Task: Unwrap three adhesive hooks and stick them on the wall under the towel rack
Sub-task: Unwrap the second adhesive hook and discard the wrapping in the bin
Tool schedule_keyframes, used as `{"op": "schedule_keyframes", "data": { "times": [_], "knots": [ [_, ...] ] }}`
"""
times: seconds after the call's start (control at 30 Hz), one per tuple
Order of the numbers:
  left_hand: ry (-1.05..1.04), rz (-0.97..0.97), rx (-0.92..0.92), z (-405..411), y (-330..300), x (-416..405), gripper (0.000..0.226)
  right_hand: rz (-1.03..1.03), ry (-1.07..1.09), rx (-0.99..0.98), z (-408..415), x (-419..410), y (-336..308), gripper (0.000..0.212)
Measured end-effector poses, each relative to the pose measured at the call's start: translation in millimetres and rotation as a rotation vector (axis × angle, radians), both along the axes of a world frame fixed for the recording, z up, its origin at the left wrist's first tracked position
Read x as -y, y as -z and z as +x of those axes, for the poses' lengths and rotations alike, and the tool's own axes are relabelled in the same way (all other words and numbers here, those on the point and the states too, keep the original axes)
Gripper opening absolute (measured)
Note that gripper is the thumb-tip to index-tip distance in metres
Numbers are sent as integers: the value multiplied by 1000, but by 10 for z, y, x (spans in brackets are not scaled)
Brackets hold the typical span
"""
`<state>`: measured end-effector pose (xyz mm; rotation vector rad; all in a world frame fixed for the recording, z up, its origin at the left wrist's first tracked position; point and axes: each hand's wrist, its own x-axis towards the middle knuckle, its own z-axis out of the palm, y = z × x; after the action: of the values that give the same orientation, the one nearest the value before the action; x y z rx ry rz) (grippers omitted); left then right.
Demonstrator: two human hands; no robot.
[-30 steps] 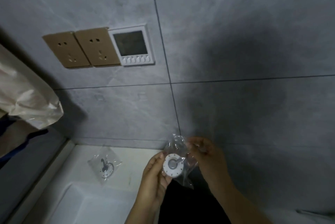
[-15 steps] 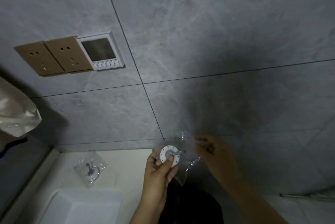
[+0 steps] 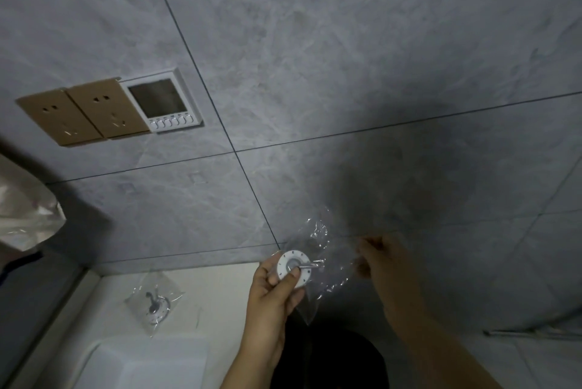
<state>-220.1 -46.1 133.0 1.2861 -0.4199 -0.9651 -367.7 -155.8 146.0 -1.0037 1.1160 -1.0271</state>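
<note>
Grey marbled wall tiles [image 3: 315, 58] with dark grout lines fill most of the view, shadowed toward the lower right. On the wall at the left sit two tan sockets [image 3: 83, 113] side by side, with a white control panel [image 3: 161, 105] touching the right-hand one; it has a dark screen and a row of small buttons. Below, a white countertop [image 3: 220, 288] meets the wall, and a basin edge [image 3: 151, 357] shows at its near side.

Near the countertop's back edge lies a wrapped adhesive hook [image 3: 156, 302], sealed in its clear bag. At the countertop's right end the left hand [image 3: 272, 289] pinches an adhesive hook [image 3: 294, 267], thumb on the front of its round white base, fingers behind, the metal peg pointing right. Just beside it the right hand [image 3: 385, 262] grips a clear plastic wrapper [image 3: 327, 259] with curled fingers; the wrapper spreads behind and below the hook. A crumpled pale bag [image 3: 22, 209] hangs at the left edge.
</note>
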Motion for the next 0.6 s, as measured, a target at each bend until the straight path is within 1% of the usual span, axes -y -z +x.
{"op": "schedule_keyframes", "data": {
  "times": [0.07, 0.17, 0.27, 0.37, 0.47, 0.6],
  "knots": [
    [19, 2, -10, 8, -6, -4, 39, 117, 0, 59, -17, 6, 3, 14],
    [46, 30, -2, 24, -20, 1, 40, 157, -42, 2, -59, 13, 3, 14],
    [98, 62, 3, 51, -30, 4, 46, 68, -103, -82, -101, 66, -33, 6],
    [164, 77, 20, 64, -37, 7, 44, -57, -156, -242, -121, 135, -61, 4],
    [221, 63, 14, 65, -41, 19, 43, -134, -165, -341, -152, 187, -25, 18],
    [274, 39, -6, 73, -44, 32, 40, -133, -137, -418, -188, 220, 70, 17]
  ]
}}
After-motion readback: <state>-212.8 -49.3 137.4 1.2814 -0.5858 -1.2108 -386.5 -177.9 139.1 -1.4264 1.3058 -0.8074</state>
